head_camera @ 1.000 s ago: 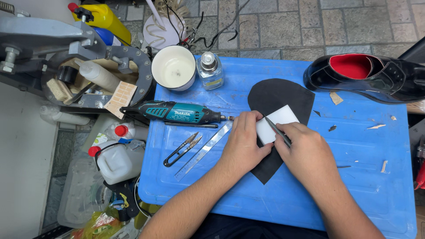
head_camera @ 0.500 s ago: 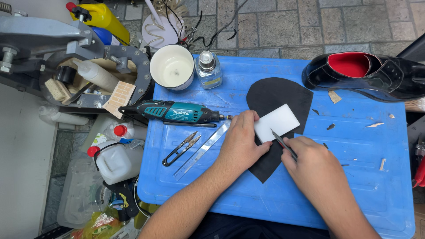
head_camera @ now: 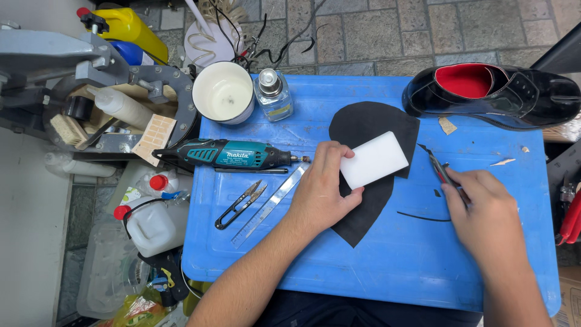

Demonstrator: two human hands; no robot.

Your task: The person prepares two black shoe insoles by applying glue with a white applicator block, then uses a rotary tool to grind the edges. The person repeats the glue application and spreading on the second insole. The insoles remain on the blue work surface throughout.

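My left hand (head_camera: 322,195) presses a white rectangular card (head_camera: 374,160) flat onto a black sole-shaped sheet (head_camera: 363,130) lying on the blue table top (head_camera: 375,266). My right hand (head_camera: 484,209) is to the right of the sheet, off it, and grips a thin knife (head_camera: 437,166) whose blade points up and left. A thin curved black strip (head_camera: 423,217) lies on the table between the sheet and my right hand. A glossy black shoe with a red lining (head_camera: 496,94) rests at the top right.
A teal rotary tool (head_camera: 233,155), a metal ruler (head_camera: 269,206) and black thread snips (head_camera: 239,204) lie left of my left hand. A white cup (head_camera: 224,92) and small glass bottle (head_camera: 273,94) stand at the top edge. A white jug (head_camera: 151,225) sits below left.
My right hand with the knife has moved right, off the black sheet. A thin black strip now lies on the table. My left hand still holds the white card down.
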